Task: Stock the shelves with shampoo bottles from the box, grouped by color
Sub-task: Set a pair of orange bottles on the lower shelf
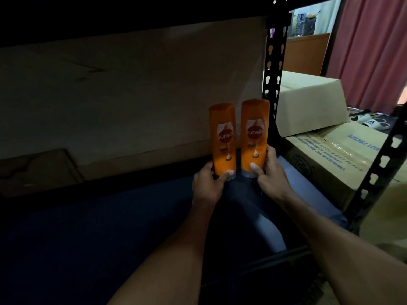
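While the left hand (207, 181) gripped the lower end of the left orange bottle (222, 137), thumb across the front near the pale cap and fingers curled behind, the right hand (269, 175) held the right orange bottle (255, 133) the same way, thumb low on the front, fingers round its far side. Both bottles stood upright, caps down, labels facing the camera, rising just above the knuckles. They sat side by side with a thin gap between them, not touching as far as could be seen. Whether their caps rested on the shelf board (110, 227) or hung just over it could not be told, as it was too dark there. That dark blue board ran beneath both wrists and forearms and spread well off to the left of the left hand. Beyond the fingertips, behind the bottles, a big flat cardboard sheet (132, 95) closed off the back of the bay. Just right of the right hand's bottle rose a black slotted upright (274, 69). Past that, further right of the right hand, lay a printed carton (330, 159) with a plain box (308, 102) resting on it. A second slotted upright (375, 172) slanted down outside the right forearm. Far right and beyond, a pink curtain (374, 51) hung, with white sandals (372, 122) on the floor near its foot.
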A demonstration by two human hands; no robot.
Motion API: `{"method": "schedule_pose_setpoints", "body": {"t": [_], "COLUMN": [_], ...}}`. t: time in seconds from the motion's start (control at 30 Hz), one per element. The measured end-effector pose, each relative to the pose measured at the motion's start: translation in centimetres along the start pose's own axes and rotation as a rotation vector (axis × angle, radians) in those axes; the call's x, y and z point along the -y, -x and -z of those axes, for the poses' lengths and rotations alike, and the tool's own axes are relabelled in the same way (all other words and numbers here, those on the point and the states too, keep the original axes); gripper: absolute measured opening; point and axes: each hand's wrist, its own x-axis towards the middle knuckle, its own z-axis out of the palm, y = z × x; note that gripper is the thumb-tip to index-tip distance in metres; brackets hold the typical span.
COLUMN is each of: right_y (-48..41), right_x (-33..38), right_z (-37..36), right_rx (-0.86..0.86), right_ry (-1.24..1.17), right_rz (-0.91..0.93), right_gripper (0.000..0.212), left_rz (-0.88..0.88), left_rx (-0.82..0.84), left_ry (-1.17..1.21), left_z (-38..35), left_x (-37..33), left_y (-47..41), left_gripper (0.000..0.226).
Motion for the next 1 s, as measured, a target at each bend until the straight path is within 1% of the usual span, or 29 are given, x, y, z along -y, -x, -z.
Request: {"method": "schedule_pose_setpoints", "body": {"t": [0.2,0.37,0.43,0.53,0.7,0.8,0.87,1.0], "right_y": [0.0,-0.1,-0.2,-0.1,1.9,4.4,6.3,10.5], "right_x": [0.1,0.1,0.1,0.3,1.0,1.3,1.7,3.4], "right_z": [0.0,0.0,0.1,0.3,0.9,1.4,1.4,0.3], "right_rx": [0.003,0.015,0.026,0.026,0.009,-0.026,-0.062,-0.098], "right_ry": [0.016,0.001,-0.013,-0.029,0.022,0.043,0.020,0.007], "right_rz": [-0.009,-0.016,-0.021,-0.047,-0.080,-0.112,-0.121,-0.068], "right_gripper": [0.057,0.064,0.070,0.088,0.116,0.116,0.115,0.109], "left_rz": [0.019,0.009,0.002,0.001,0.031,0.011,-0.008,-0.064], "left_rx": [0.016,0.020,0.015,0.022,0.069,0.139,0.171,0.183], "left_ry": [-0.035,-0.113,-0.124,-0.116,0.048,0.040,0.034,0.020], "left_z": [-0.1,-0.2,-0.2,-0.3,1.0,3.1,4.5,7.8], "left_x": [-0.1,-0.2,-0.3,-0.2,-0.3,-0.4,-0.2,-0.3], "left_y": [-0.1,-0.3,-0.2,-0.3,0.7,3.0,4.9,10.1], "left_gripper": [0.051,0.052,0.052,0.053,0.081,0.092,0.091,0.077]}}
